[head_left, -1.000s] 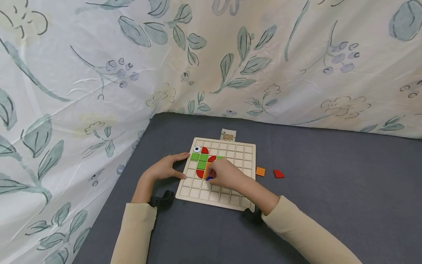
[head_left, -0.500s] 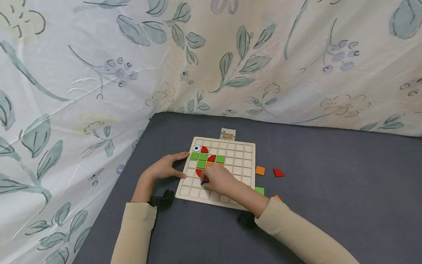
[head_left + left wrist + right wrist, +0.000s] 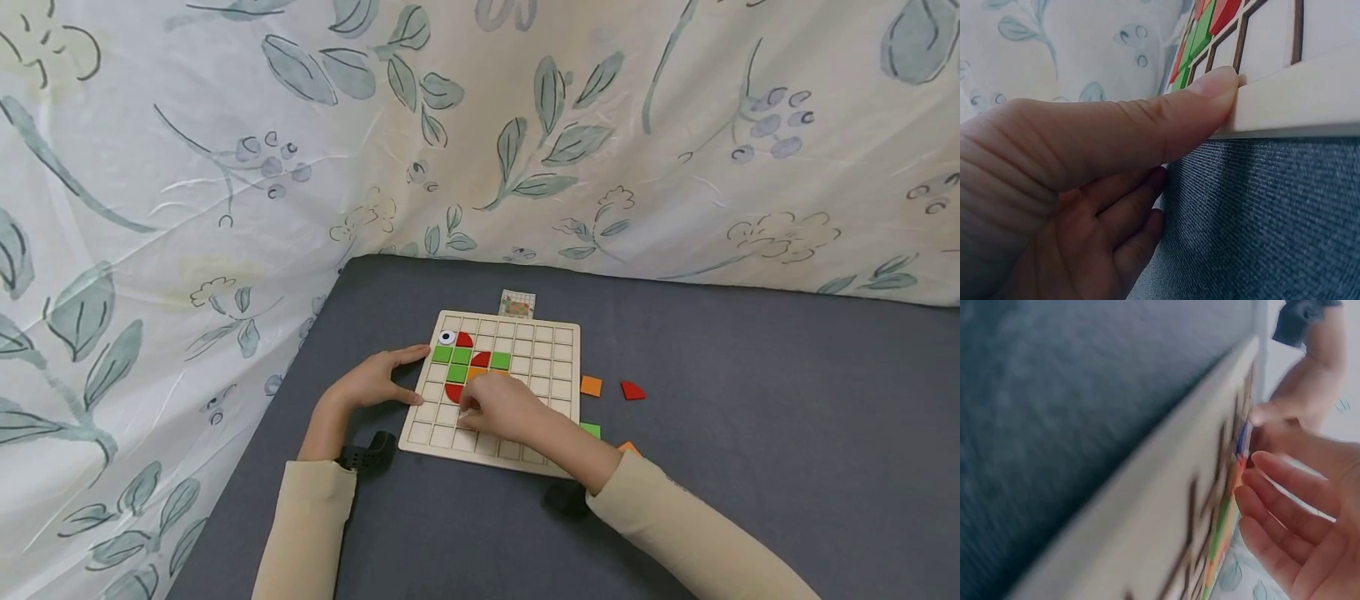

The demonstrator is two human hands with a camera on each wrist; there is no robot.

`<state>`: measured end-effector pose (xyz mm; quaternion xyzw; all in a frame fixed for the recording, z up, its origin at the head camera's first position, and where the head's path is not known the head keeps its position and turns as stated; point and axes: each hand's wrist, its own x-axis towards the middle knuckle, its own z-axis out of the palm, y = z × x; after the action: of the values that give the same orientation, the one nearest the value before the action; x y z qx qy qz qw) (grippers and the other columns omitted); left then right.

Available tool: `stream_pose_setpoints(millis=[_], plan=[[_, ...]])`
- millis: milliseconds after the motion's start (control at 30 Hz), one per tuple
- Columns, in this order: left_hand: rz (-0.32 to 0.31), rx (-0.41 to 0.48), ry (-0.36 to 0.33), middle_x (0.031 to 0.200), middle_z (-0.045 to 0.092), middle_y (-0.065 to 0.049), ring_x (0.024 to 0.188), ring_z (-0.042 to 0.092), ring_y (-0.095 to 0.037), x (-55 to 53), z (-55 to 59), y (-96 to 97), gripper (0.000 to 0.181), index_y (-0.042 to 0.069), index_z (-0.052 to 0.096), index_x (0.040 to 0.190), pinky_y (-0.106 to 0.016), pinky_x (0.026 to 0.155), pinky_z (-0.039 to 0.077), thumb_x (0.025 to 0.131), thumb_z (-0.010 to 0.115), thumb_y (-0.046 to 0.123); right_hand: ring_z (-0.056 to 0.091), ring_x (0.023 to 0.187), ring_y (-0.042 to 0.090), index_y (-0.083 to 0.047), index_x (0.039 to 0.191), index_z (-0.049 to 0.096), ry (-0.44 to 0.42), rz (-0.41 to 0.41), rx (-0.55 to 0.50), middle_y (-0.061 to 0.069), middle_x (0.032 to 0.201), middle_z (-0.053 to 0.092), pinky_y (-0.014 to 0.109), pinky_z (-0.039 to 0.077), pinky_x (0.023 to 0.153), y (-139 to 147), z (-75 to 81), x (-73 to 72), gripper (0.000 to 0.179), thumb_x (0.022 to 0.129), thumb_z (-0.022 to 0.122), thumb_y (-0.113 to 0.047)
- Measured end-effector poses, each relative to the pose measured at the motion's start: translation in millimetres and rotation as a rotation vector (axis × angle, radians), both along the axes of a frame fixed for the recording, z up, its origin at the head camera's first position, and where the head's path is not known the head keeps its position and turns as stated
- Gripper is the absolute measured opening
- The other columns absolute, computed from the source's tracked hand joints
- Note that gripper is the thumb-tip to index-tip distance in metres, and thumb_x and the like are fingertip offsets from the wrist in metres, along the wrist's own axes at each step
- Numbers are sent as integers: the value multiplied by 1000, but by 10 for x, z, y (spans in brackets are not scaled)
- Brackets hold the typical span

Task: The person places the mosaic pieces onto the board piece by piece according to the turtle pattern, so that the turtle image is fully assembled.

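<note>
A pale wooden grid board [image 3: 558, 358] lies on dark cloth, carrying a white eye tile [image 3: 447, 337], red curved tiles, green squares and some orange tiles. At its left edge rests my left hand [image 3: 371, 383], thumb and index finger spread and touching the rim. The left wrist view shows the left thumb [image 3: 1204, 100] pressing against the board's side. Over the lower left cells, my right hand [image 3: 502, 408] has its fingertips pinched together. A blue tile [image 3: 1242, 439] shows at its fingertips in the right wrist view; in the head view the hand hides it.
Right of the board lie a loose orange square [image 3: 591, 386], a red curved piece [image 3: 632, 390], a green tile [image 3: 590, 430] and an orange piece [image 3: 628, 447] partly behind the right forearm. A small picture card [image 3: 517, 304] touches the far edge. Patterned fabric [image 3: 570, 150] hangs behind.
My right hand has shifted left and slightly towards me with the blue tile, which its fingers now cover in the head view. The left hand stays at the board's edge.
</note>
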<state>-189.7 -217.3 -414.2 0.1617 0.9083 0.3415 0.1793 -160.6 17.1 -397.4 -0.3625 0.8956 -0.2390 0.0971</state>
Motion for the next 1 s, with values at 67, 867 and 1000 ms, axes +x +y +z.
stream_pose_setpoints(millis=[67, 867, 1000], plan=[[-2, 2, -2, 148, 30, -12, 136, 25, -34, -5, -3, 2, 82, 8, 37, 142, -52, 107, 27, 72, 79, 19, 57, 69, 8, -11, 87, 72, -35, 5, -53, -4, 77, 66, 22, 47, 61, 56, 22, -30, 13, 80, 73, -22], [19, -8, -16, 149, 29, -13, 137, 23, -35, -3, -24, 5, 84, 8, 35, 143, -53, 107, 27, 72, 79, 19, 62, 99, 20, 2, 113, 62, -568, -68, -329, 11, 108, 66, 33, 50, 85, 1016, 274, -112, 37, 86, 66, -23], [21, -9, -17, 149, 28, -13, 137, 22, -35, -9, -35, 2, 84, 8, 35, 143, -52, 107, 27, 72, 79, 19, 61, 100, 22, 3, 114, 61, -570, -72, -315, 15, 110, 64, 32, 50, 85, 1230, 241, -65, 38, 87, 65, -24]])
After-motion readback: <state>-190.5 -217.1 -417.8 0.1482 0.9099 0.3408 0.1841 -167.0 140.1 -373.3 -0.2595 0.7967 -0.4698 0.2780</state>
